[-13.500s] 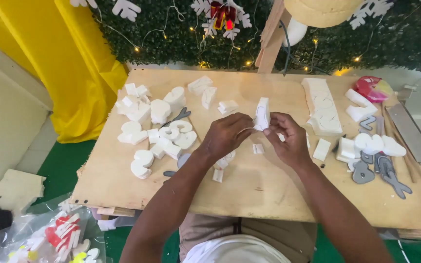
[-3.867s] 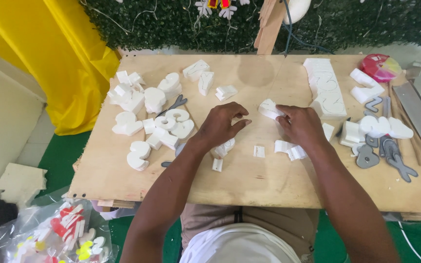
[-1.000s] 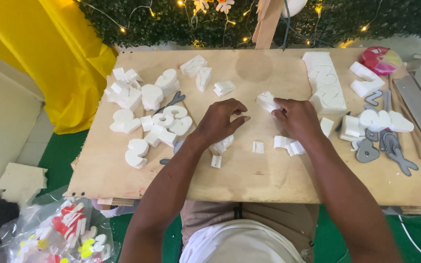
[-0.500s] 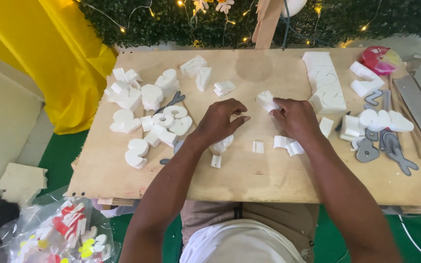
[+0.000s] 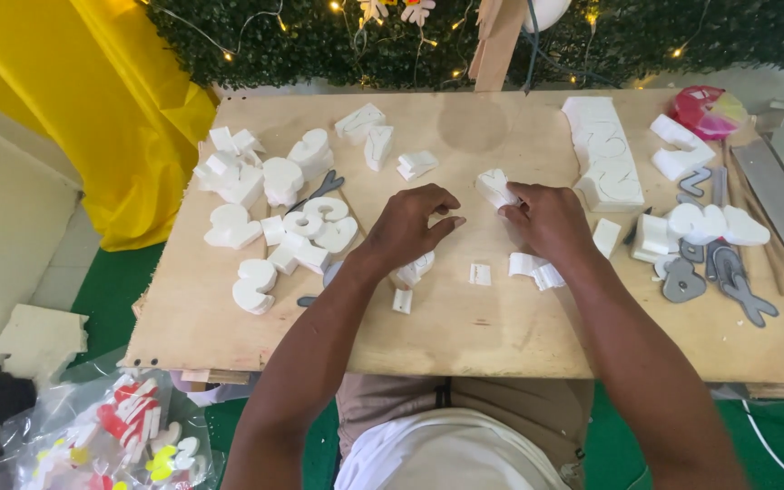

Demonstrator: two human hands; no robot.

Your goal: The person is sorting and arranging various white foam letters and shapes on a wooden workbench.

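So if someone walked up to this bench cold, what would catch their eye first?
Probably the two hands at the middle of the plywood board: the right hand pinches a small white foam piece, the left hand curled just beside it. Next, the heap of white foam cut-outs on the board's left, and the bright yellow cloth hanging off the far left.

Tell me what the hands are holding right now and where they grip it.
The right hand pinches a small white foam piece by its right end. The left hand holds nothing, fingers curled over the plywood board.
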